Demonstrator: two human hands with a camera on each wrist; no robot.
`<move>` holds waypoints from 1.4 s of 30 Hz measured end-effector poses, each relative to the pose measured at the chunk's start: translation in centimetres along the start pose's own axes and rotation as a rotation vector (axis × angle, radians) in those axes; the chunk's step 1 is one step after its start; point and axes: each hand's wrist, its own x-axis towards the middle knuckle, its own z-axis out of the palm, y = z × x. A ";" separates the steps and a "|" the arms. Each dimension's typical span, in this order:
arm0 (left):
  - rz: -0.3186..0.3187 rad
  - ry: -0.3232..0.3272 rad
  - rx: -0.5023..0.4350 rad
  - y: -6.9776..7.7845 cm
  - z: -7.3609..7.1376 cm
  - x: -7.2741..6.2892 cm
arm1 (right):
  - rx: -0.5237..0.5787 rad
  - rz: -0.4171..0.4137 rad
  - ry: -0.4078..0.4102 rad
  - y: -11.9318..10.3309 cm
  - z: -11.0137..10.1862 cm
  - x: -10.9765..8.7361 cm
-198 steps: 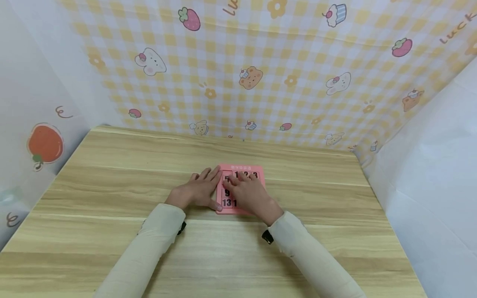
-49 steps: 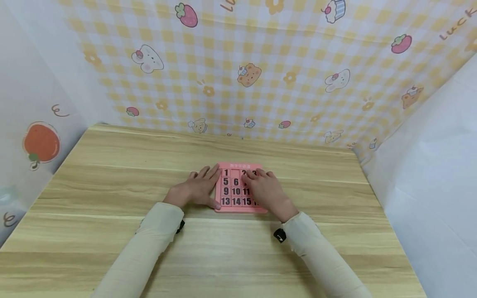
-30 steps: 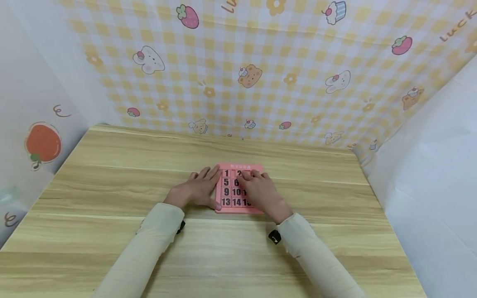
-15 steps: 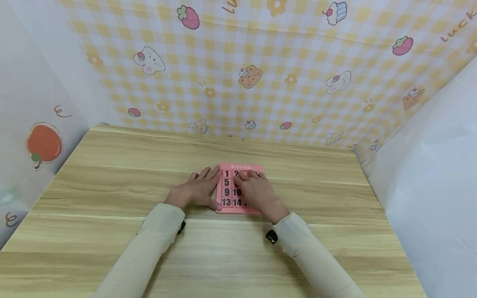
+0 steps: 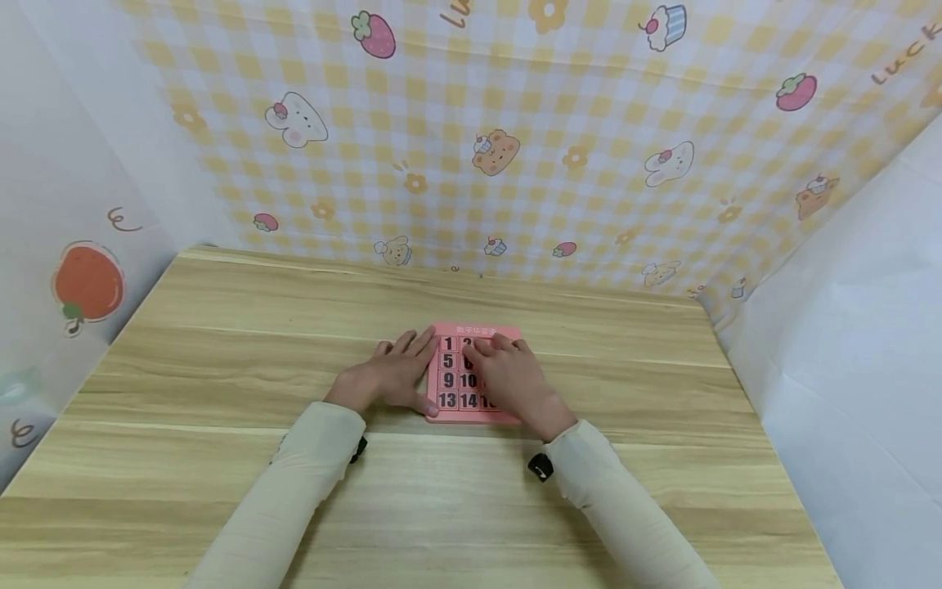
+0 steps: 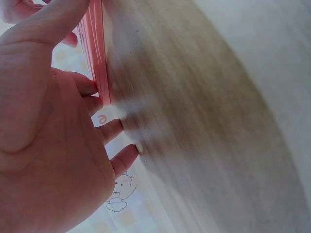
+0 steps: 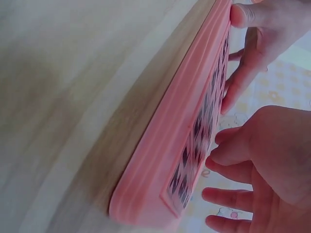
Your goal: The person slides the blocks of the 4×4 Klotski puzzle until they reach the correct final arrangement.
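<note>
A pink number slide puzzle lies flat on the wooden table in the head view. Black-numbered tiles fill its tray, with 1, 5, 9 and 13 down the left column. My left hand spreads along the puzzle's left side, its thumb at the near corner and its index finger at the far one. Over the right half of the tiles is my right hand, thumb and index fingertip at the 2 tile in the top row. That hand hides the tiles beneath it. The right wrist view shows its fingers held loosely apart above the tile face.
The wooden table extends around the puzzle on all sides. Behind it hangs a yellow checked cloth with cartoon prints. White sheets stand at both sides. A black strap shows at the right wrist.
Tile 1 has slid left into the top-left corner, and tile 2 has followed it leftward. My right hand moved right, then back left over the top row. My left hand stayed put.
</note>
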 end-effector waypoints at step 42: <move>-0.010 0.009 -0.015 0.2 0.0 0.2 | 0.013 0.030 -0.018 3.3 1.0 -1.8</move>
